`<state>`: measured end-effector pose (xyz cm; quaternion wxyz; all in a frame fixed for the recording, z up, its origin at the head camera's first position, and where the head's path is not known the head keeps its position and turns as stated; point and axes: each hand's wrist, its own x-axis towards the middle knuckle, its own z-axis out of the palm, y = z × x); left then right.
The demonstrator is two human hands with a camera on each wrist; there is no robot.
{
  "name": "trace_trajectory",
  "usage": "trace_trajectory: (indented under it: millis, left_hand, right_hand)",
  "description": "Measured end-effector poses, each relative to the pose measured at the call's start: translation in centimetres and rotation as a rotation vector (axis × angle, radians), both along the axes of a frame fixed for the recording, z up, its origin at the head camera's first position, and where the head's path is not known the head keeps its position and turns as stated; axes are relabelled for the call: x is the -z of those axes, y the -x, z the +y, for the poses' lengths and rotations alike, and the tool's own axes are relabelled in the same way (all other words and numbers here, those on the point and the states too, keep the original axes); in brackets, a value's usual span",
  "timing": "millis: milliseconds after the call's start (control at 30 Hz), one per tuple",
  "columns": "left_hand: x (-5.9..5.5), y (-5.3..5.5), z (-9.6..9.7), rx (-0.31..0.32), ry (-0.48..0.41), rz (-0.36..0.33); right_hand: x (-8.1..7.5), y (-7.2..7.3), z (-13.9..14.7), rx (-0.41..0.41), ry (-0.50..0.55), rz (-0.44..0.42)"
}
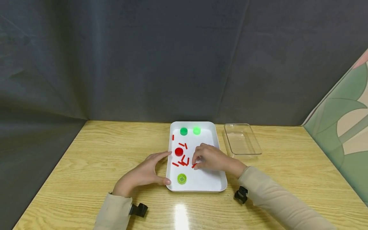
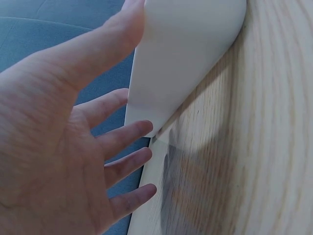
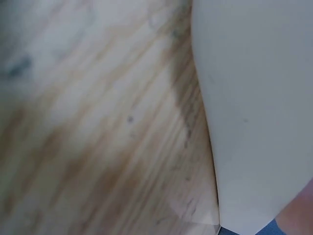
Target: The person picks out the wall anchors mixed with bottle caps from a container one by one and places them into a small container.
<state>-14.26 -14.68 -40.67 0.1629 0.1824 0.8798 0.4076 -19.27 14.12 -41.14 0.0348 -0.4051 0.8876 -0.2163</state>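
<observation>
Head view: the left hand (image 1: 141, 174) spreads wide, gripping nothing, at the white tray (image 1: 207, 182), probably steadying it; the right hand (image 1: 209, 157) pinches a red stick (image 1: 194, 165) (tiny, hence the pinch), loose red sticks (image 1: 188, 160) left of its fingers, glass dish (image 1: 239, 143) beyond them.

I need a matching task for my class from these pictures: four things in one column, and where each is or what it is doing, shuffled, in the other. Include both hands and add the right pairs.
Things
1. Right hand
2. Clear rectangular dish
3. Left hand
4. Yellow-green disc

Places and states
A. At the left side of the white tray, thumb and fingers spread
B. Inside the white tray, at its near end
C. Pinching a small red stick
D. On the wooden table, to the right of the white tray

Right pairs
1-C, 2-D, 3-A, 4-B
</observation>
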Motion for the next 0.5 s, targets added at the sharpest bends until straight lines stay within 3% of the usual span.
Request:
trace_trajectory:
  millis: [233, 500]
  left_hand:
    - [-0.07, 0.12, 0.11, 0.006, -0.016, -0.001]
    - [-0.20, -0.11, 0.01, 0.008, -0.018, -0.012]
  right_hand:
    - [-0.31, 0.05, 0.14, -0.002, -0.001, -0.001]
    - [-0.84, -0.25, 0.20, 0.023, 0.050, -0.070]
